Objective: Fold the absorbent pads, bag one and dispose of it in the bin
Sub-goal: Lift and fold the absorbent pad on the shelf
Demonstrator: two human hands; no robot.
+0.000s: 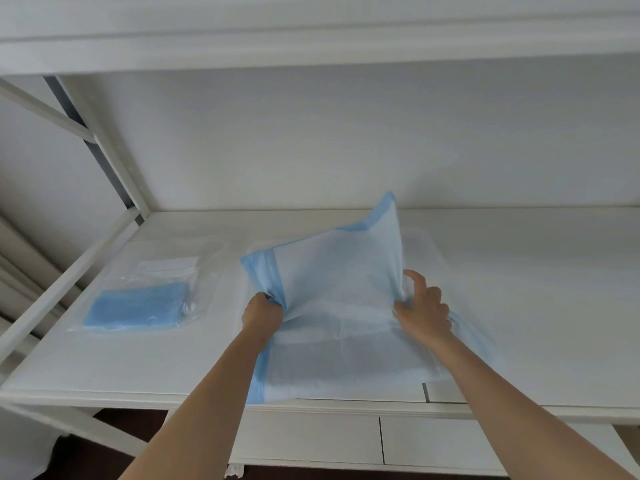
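We look down at a white table (519, 306) set against a white wall (311, 140). Well to the left of our left fingers lies a clear plastic bag (149, 292) with a folded blue pad (135, 308) inside it; a white frame rail (69, 282) runs along the table's left edge beyond it. Nothing lies between our fingers and the sheet we hold.

The near edge of the large pad (339, 278) is partly covered by our forearms, and we cannot tell how many layers it has. Its right side blurs into the table.

Our left hand (261, 315) is curled tight, pinching the pad's blue left border. Our right hand (424, 308) grips the pad's right edge, thumb and lower fingers closed on it, the forefinger raised. Beyond our fingers the pad's far half is lifted off the table, one blue corner pointing up; the near half lies flat on the table.
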